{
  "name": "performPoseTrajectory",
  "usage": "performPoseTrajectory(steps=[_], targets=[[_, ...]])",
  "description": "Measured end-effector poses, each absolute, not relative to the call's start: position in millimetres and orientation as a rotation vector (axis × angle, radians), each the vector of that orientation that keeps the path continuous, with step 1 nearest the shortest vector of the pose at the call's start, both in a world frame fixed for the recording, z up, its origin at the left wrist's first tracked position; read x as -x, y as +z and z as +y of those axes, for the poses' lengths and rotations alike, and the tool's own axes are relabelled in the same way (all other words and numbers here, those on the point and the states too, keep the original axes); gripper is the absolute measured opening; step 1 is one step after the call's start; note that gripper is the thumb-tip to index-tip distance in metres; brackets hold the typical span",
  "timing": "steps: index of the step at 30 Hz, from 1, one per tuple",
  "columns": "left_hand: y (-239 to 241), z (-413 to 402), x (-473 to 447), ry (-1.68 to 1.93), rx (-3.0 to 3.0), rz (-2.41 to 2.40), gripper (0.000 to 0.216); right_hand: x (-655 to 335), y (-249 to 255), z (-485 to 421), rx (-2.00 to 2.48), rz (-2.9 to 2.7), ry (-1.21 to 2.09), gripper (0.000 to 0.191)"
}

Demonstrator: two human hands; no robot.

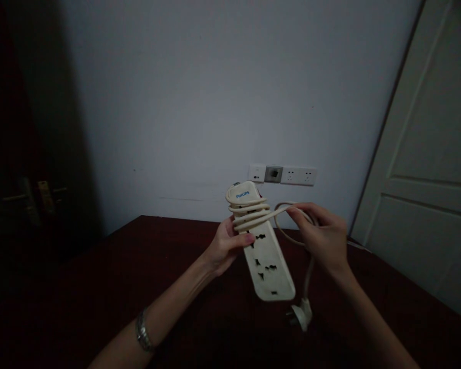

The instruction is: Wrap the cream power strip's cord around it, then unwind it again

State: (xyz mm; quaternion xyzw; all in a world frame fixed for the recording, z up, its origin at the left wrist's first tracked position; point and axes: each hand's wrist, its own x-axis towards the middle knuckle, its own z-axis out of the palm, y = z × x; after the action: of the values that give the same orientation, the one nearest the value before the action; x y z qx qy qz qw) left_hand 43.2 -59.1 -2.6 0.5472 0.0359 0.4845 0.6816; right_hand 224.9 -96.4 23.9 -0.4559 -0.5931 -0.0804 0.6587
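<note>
Nearest the camera, a metal wristband (144, 333) circled the left forearm, and both bare forearms reached forward over a dark reddish-brown worktop (100, 287). The worktop's surface was dim and its near part lay in deep shadow.

Just above it hung a white plug (301, 313), dangling at the end of a pale cord (253, 212); whether the plug touched the worktop could not be told.

Higher up, the left hand (226, 246) gripped a cream power strip (271, 266) around its middle, thumb across the socket face and the fingers closed behind it. The power strip was held in the air above the worktop, tilted, its branded end up and away and its lower end pointing down toward the plug. Several turns of the cord were wound around its upper part.

Just to the right, the right hand (325, 236) pinched the cord between thumb and fingers (295, 212), clenched on a loop that ran from the windings and curved down to the plug.

Beyond the hands, the far edge of the worktop met a plain pale wall (176, 102). A row of white wall sockets (282, 174) sat on it, low and just behind the top of the power strip.

To the right stood a light panelled door (426, 154). To the left, the room fell into darkness, where a dark door with a brass handle (34, 200) was barely visible.
</note>
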Motion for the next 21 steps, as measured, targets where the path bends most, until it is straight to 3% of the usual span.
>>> performPoseTrajectory(steps=[4,14,21], targets=[[-5,-58,-41,1.104,-1.212,0.067,0.048,-208,15,-88,0.971,-1.353,0.008,0.024],[-11,-52,-36,1.053,-1.17,0.048,0.048,-184,15,-91,0.873,-1.178,0.947,0.043],[-8,-51,-31,1.021,-1.191,0.013,0.049,-172,19,-102,0.736,-1.128,1.292,0.039]])
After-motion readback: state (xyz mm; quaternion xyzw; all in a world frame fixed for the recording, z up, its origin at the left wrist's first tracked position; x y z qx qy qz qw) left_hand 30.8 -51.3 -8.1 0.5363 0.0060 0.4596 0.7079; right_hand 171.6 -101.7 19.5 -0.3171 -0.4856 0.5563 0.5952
